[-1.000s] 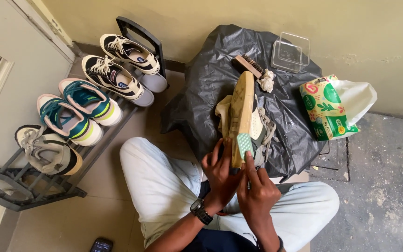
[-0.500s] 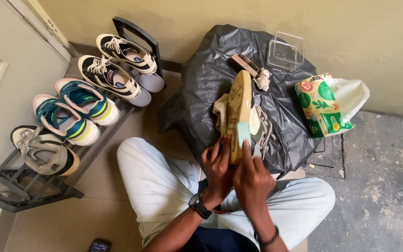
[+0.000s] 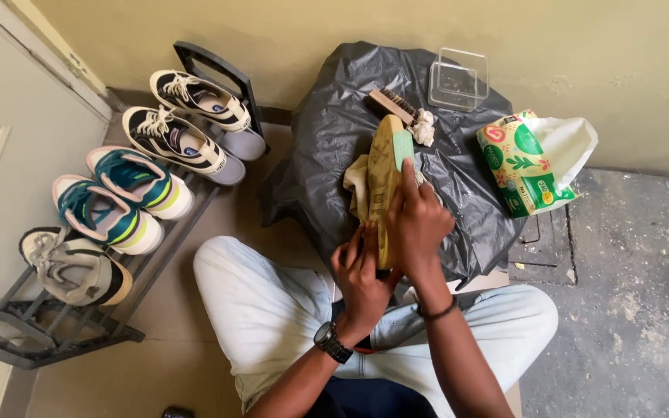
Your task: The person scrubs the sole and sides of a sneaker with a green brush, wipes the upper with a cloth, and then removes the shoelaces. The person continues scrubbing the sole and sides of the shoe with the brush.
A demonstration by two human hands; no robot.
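Centre of frame: person seated cross-legged on the floor, both hands clamped on one shoe (image 3: 385, 182), held sole-up and on edge above the lap. Sole is tan/yellow with a pale green patch at the upper end.

Left hand (image 3: 361, 279): grips the lower end of the shoe from the left, fingers wrapped on the sole edge. Black wristwatch (image 3: 332, 341) on that wrist.

Right hand (image 3: 418, 220): laid over the right side of the sole, fingers running up toward the green patch. Thin dark band (image 3: 437, 311) on that wrist. Hands sit close together, nearly touching, with the shoe between them.

Behind the shoe: crumpled black plastic bag (image 3: 334, 124) spread on the floor, upper centre. On it, a wooden brush (image 3: 391, 105) with a whitish rag (image 3: 424, 128) just beside it; a clear plastic box (image 3: 459, 80) at the bag's top edge near the wall.

Right of the bag: green, red and white printed packet with a white plastic bag (image 3: 540, 159) sticking out of it.

Left side of frame: dark metal shoe rack (image 3: 48, 329) along the wall, holding black-and-white sneakers (image 3: 187, 116) at the top, teal-and-white sneakers (image 3: 118, 197) in the middle, a grey shoe (image 3: 71, 267) at the lower end.
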